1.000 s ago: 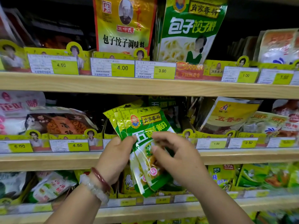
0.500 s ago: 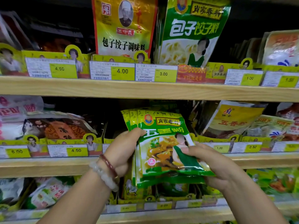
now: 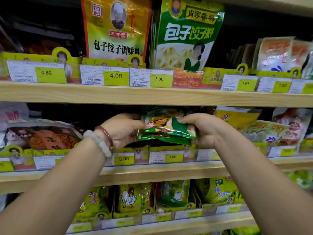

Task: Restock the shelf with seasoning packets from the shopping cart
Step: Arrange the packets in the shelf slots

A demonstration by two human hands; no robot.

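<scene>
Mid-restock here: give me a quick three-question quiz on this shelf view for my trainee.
1. True or false: both hands grip the stack of green seasoning packets.
2. Which shelf is the stack going onto: A top, B middle, C bottom?
3. What price shows on the tag just below the stack?

Key:
1. True: the left hand holds its left end and the right hand its right end.
2. B, the middle shelf.
3. 3.00

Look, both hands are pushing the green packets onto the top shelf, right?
Not quite. The left hand and right hand do hold the green packets, but at the middle shelf, not the top one. The head view shows it.
</scene>
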